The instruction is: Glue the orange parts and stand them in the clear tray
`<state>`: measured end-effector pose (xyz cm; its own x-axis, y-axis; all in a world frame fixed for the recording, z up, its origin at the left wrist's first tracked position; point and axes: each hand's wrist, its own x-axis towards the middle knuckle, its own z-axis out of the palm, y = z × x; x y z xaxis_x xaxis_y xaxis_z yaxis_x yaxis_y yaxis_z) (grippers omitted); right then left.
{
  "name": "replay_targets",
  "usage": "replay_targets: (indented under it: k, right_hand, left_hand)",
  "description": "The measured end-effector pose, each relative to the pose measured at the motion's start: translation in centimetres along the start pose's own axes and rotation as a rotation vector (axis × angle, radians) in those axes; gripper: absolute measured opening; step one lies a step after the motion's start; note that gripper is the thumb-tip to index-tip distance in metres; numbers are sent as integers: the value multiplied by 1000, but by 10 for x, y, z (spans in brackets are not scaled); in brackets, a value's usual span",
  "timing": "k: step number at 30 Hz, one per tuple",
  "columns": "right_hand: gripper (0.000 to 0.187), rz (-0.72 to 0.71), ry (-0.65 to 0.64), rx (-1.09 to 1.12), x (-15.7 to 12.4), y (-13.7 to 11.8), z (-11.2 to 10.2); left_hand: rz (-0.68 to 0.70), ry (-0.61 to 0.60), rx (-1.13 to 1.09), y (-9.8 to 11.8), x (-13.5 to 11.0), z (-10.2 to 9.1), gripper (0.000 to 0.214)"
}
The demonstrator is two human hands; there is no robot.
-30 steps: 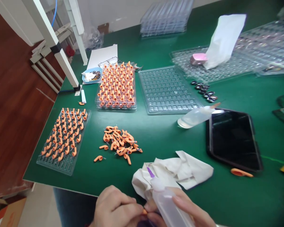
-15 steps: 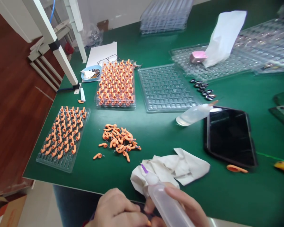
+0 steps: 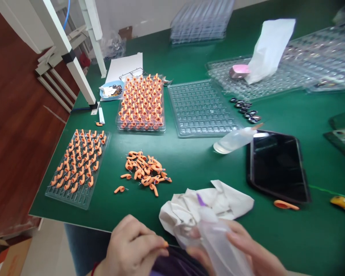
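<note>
My left hand [image 3: 132,249] sits at the table's near edge with its fingers pinched on a small orange part [image 3: 166,244], only a tip of which shows. My right hand [image 3: 247,253] is wrapped round a clear squeeze bottle [image 3: 218,245] with a purple nozzle, blurred by motion, in front of a crumpled white cloth [image 3: 212,207]. A loose pile of orange parts [image 3: 145,172] lies just beyond my hands. A clear tray [image 3: 77,168] partly filled with orange parts is at the left.
A full tray of orange parts [image 3: 142,103] and an empty clear tray [image 3: 201,109] lie farther back. A second squeeze bottle [image 3: 235,140] lies beside a black tablet [image 3: 277,165]. Small dark pieces [image 3: 245,109], more clear trays and a white bag [image 3: 268,50] fill the far right.
The bottle in my right hand has swung to the right and upward and is now blurred. My left hand has shifted slightly up, still pinching the orange part.
</note>
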<state>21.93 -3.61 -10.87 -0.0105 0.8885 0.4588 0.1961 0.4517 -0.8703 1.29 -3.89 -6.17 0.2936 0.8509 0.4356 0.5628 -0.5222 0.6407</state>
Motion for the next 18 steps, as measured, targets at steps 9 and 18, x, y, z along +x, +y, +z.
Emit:
replay_targets:
  k: [9, 18]
  right_hand:
    - [69, -111, -30, 16, 20, 2, 18]
    - [61, -15, 55, 71, 7, -1, 33]
  left_hand:
    - [-29, 70, 135, -6, 1, 12, 5]
    - [44, 93, 146, -1, 4, 21, 10]
